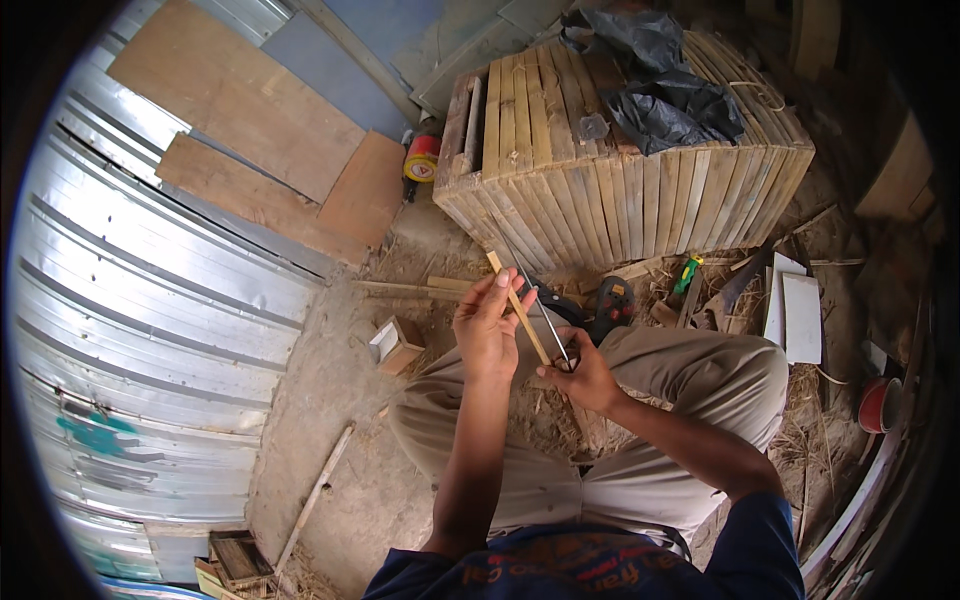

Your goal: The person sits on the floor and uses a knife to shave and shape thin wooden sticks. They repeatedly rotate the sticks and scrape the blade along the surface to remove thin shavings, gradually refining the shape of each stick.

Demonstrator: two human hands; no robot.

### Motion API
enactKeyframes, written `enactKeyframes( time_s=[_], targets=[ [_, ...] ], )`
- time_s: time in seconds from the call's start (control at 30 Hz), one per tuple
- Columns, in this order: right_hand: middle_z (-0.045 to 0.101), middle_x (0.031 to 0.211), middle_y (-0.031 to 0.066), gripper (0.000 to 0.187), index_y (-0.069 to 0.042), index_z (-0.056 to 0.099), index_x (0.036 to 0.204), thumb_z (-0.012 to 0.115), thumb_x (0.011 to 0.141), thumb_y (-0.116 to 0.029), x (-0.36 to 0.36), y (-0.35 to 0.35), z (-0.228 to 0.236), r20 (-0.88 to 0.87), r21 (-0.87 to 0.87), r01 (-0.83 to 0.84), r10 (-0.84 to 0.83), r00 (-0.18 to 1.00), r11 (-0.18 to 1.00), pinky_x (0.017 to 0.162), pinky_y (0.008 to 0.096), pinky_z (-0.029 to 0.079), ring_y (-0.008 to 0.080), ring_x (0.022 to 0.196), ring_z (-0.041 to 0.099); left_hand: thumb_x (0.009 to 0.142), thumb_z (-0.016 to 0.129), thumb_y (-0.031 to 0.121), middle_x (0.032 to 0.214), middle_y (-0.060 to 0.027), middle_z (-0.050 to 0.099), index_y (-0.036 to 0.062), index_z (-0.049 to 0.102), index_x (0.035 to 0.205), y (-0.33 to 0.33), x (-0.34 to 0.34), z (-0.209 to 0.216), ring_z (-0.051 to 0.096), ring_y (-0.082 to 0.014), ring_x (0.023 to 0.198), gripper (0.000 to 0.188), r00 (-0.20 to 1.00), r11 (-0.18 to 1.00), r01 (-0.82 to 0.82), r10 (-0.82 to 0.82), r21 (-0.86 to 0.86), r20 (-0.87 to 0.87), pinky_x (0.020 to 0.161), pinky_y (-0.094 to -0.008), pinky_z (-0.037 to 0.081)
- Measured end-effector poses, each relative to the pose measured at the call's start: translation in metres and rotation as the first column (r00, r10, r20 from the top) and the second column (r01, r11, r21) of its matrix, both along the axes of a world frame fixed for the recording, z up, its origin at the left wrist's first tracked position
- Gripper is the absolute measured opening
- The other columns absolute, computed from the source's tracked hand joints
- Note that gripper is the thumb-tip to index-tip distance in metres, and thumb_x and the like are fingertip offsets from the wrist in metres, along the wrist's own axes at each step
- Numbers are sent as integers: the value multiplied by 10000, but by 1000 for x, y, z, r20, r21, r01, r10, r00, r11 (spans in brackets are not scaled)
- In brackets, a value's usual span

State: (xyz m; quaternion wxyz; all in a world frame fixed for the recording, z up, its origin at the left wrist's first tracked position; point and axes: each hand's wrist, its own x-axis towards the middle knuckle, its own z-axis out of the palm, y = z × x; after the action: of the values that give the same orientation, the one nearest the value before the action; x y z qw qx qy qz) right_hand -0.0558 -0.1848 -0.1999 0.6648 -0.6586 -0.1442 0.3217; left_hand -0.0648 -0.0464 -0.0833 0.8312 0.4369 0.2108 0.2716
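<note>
Dirt floor, frame centre: my left hand (487, 330) closed around bamboo strip (518, 305); right hand (585, 375) grips knife (548, 325). Strip looks light, stiff, splintery; I'd hold mid-length.

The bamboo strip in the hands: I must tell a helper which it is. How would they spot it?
Start at the slatted crate; in front of it sits the person. The strip is the one raised off the ground, pinched in the left hand, with the right hand holding a knife against it.
</note>
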Motion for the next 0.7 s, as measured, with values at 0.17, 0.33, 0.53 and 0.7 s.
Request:
enactKeyframes(
  time_s=[0.17, 0.33, 0.53, 0.7],
  targets=[
    [623, 944, 67, 590, -6, 414, 1315, 757, 838, -60, 9, -6, 13, 41, 163, 50, -58, 997, 985, 619, 264, 510, 87, 737, 600, 945, 693, 238, 1085, -104, 665, 18, 621, 1104, 10, -5, -29, 642, -193, 1001, 280, 982, 970, -183, 171, 159, 83, 871, -384, 537],
    [609, 770, 54, 487, 39, 436, 1285, 707, 883, -11, 28, -12, 35, 19, 186, 107, -112, 993, 977, 458, 254, 450, 83, 538, 552, 1011, 567, 327, 1062, -73, 636, 23, 611, 1089, -3, -33, -83, 614, -175, 983, 317, 988, 967, -23, 60, 255, -140, 853, -351, 502],
    [646, 758, 83, 521, 101, 423, 1325, 695, 901, -29, 50, -23, 74, -62, 245, 112, -100, 993, 963, 454, 259, 443, 109, 517, 563, 1058, 445, 404, 726, -3, 530, -4, 626, 957, -52, -68, -122, 491, -96, 645, 458, 881, 795, 459, -349, 397, -321, 606, -286, 405],
    [644, 750, 92, 740, 124, 343, 1404, 763, 882, -191, 70, -54, 133, 195, -142, 180, -150, 969, 973, 493, 267, 481, 114, 587, 607, 1068, 414, 407, 607, 51, 357, 5, 573, 892, -49, -76, -114, 307, -39, 477, 467, 803, 824, 563, -530, 58, -271, 459, -228, 261]
  ],
)
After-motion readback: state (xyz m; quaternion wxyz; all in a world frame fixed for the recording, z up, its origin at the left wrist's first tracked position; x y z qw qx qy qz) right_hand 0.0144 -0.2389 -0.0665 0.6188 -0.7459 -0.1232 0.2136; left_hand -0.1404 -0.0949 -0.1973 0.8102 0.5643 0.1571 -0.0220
